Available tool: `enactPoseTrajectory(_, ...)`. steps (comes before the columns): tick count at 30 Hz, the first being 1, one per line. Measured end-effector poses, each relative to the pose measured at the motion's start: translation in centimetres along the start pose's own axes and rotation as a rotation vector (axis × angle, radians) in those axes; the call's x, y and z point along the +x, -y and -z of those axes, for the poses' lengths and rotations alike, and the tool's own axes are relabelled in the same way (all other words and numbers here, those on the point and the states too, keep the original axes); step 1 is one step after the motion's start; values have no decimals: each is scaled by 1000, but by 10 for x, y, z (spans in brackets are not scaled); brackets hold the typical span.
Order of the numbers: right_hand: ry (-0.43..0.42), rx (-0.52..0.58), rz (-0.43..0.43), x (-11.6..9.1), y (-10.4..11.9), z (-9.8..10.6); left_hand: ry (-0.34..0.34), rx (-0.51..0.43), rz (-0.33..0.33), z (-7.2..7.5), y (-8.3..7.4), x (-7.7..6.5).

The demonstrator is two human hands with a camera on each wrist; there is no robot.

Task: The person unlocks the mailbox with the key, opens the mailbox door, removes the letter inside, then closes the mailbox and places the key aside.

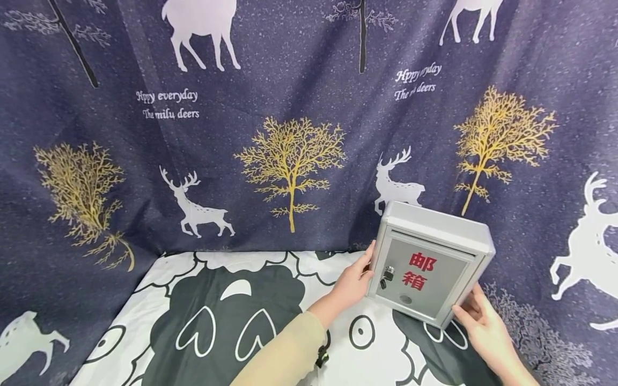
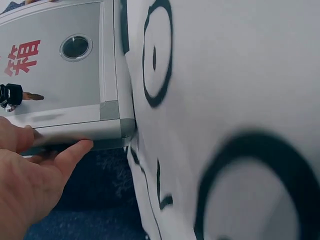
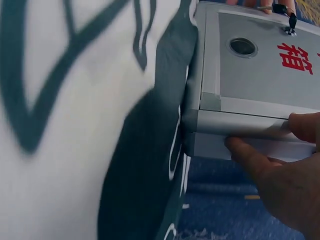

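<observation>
A silver metal mailbox (image 1: pixel 429 265) with red characters on its door stands at the right of the head view, tilted in that view. My left hand (image 1: pixel 351 281) holds its left side, thumb toward the front edge and fingers along the side wall. On the opposite side, my right hand (image 1: pixel 483 327) grips the lower right edge between thumb and fingers. A lock with keys (image 1: pixel 388 274) hangs at the door's left, near my left hand. Low on the door sits a small round window (image 2: pixel 76 47). In both wrist views the box's bottom edge is right at the cloth.
A white cloth with dark sheep drawings (image 1: pixel 333 370) covers the surface below. Behind it hangs a dark blue curtain (image 1: pixel 309 80) printed with deer and golden trees, close behind the mailbox. A small dark object (image 1: pixel 322 355) shows beside the left sleeve.
</observation>
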State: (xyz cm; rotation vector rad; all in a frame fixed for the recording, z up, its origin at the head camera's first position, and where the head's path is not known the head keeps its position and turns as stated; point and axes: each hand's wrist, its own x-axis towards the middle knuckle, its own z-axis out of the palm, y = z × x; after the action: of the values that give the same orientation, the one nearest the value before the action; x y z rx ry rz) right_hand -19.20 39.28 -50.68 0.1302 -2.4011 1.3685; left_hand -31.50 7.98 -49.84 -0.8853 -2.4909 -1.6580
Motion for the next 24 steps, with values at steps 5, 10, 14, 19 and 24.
enactPoseTrajectory(5,44,64,-14,5,9,-16,-15,-22,5,22,2,-13)
enactPoseTrajectory(10,73,127,-14,14,19,-31,-53,-26,7,41,7,-23)
enactPoseTrajectory(14,109,119,-17,21,27,-41,-74,-57,20,56,11,-33)
enactPoseTrajectory(19,159,158,6,30,41,-57,-108,-59,24,76,14,-46)
enactPoseTrajectory(24,191,227,41,39,53,-76,-169,-5,30,95,15,-58)
